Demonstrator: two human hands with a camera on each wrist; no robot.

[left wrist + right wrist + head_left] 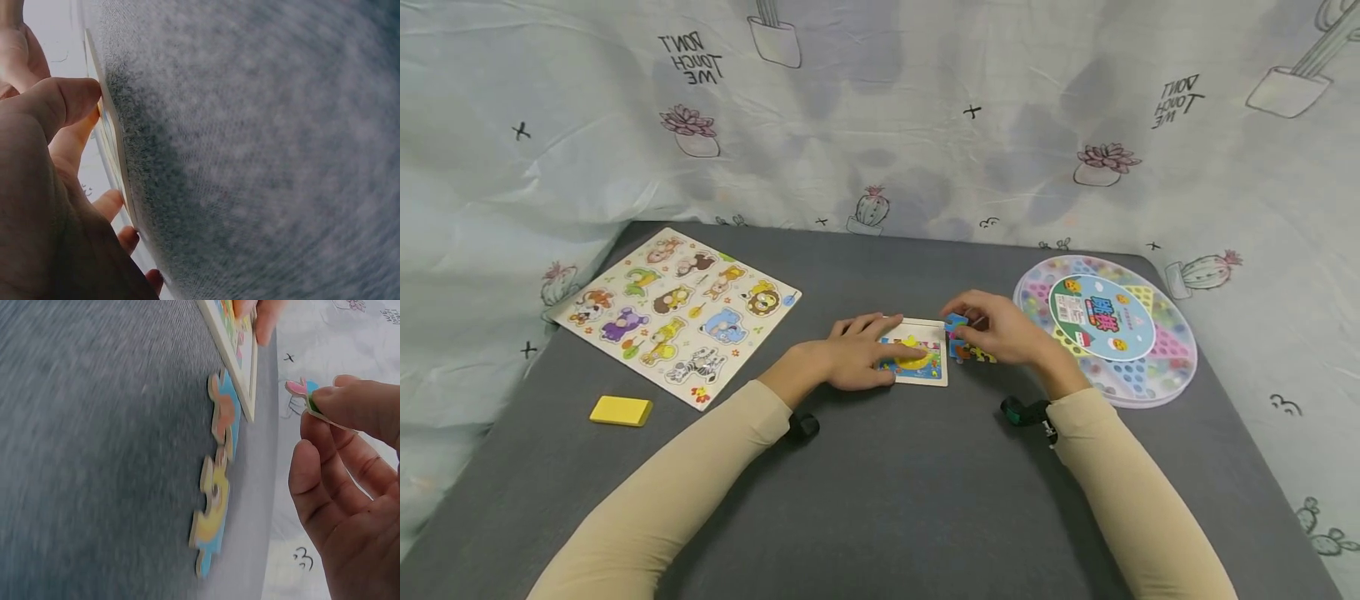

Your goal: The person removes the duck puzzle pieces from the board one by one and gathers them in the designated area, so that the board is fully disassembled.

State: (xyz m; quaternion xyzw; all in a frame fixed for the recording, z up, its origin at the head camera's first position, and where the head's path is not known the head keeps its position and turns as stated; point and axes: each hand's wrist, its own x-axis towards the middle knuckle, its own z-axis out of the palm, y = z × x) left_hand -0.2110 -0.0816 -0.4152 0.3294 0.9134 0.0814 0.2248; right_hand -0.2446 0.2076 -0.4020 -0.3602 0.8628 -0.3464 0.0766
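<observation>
A small jigsaw board (928,332) with a pale frame lies mid-table, its lower part filled with a colourful picture that includes a yellow shape. My left hand (857,358) rests on it with fingers spread, the index finger touching the yellow part and the thumb at the near edge. Just right of the board, my right hand (1006,329) pinches a small jigsaw piece (314,395), pink, blue and green, between thumb and fingers, raised off the table. Below that hand lie loose jigsaw pieces (215,512), one orange-brown and blue, another yellow and blue, close beside the board.
An animal peg puzzle (688,312) lies at the left, with a yellow block (621,411) nearer me. A round Chinese checkers box (1105,329) sits at the right, near my right forearm. A printed curtain (880,108) hangs behind the grey table (880,500).
</observation>
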